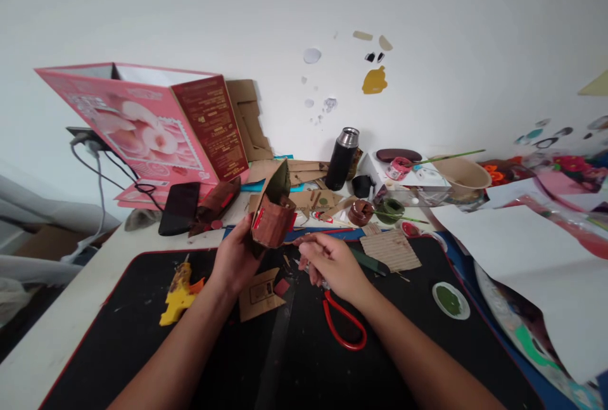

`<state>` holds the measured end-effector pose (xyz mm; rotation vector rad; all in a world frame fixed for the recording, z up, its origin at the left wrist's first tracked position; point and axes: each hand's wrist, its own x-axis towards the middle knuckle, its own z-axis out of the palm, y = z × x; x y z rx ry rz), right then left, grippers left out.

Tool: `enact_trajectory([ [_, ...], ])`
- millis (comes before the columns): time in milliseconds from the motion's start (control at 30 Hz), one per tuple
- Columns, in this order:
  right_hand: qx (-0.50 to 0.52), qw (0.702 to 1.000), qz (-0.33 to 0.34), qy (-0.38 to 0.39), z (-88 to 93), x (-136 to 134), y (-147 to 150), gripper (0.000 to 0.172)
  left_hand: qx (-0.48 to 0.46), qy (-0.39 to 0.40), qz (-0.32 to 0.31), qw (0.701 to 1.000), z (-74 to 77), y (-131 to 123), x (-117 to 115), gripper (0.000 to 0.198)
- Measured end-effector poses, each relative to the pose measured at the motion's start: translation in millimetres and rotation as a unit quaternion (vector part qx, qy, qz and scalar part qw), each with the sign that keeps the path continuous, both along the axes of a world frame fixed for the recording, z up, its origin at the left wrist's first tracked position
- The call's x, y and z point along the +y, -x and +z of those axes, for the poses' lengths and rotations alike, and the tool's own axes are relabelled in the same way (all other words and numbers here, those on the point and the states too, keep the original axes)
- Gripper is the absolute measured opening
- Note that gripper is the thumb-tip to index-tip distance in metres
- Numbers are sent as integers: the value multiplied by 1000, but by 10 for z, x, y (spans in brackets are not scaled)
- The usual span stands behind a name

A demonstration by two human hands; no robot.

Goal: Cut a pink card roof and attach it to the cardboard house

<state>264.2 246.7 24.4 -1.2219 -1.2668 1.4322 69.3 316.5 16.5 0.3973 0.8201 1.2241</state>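
Observation:
My left hand (237,255) is wrapped round a small brown-painted cardboard model (274,223), tilted above the mat. A green pointed panel (275,182) rises from its back, and red bits show on its sides. Just to the right, my right hand (327,264) has its fingers curled and pinched together near the model's lower edge. Whatever lies between those fingertips is too small to make out. Scissors with red handles (346,327) show beneath my right hand, their blades mostly hidden by it. Cut cardboard (260,296) lies below the model.
A yellow glue gun (180,296) lies at left, near a black phone (179,208) and a pink box (147,137). Behind stand a black flask (342,160) and a brown paint jar (361,212). Corrugated cardboard (392,249) and a green paint lid (451,300) are at right.

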Motion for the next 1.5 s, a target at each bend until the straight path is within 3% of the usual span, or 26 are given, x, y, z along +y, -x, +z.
enact_trajectory([
  [133, 31, 999, -14, 5, -46, 107, 125, 51, 24, 2, -20, 1000, -7, -9, -18, 11],
  [400, 57, 998, 22, 6, -90, 125, 260, 56, 50, 1, -42, 998, -36, -25, -37, 7],
  [733, 75, 997, 18, 10, -186, 45, 165, 54, 89, -11, -118, 989, -40, -107, -124, 19],
  [933, 54, 998, -27, 3, -171, 45, 62, 54, 64, -64, -48, 995, -21, -54, -59, 19],
  [1067, -55, 998, -10, -26, -14, -58, -98, 39, 13, -103, -9, 995, 12, 29, 32, 24],
  [1200, -296, 951, 49, -75, 217, -299, -375, 19, -43, -96, 15, 994, 11, 103, 73, 22],
  [1400, -439, 888, 139, -21, 361, -651, -679, 38, -74, -87, 23, 993, -35, 130, 102, 22],
  [1500, -475, 861, 182, -5, 351, -784, -688, 41, -71, -106, 20, 992, -65, 136, 115, 34],
])
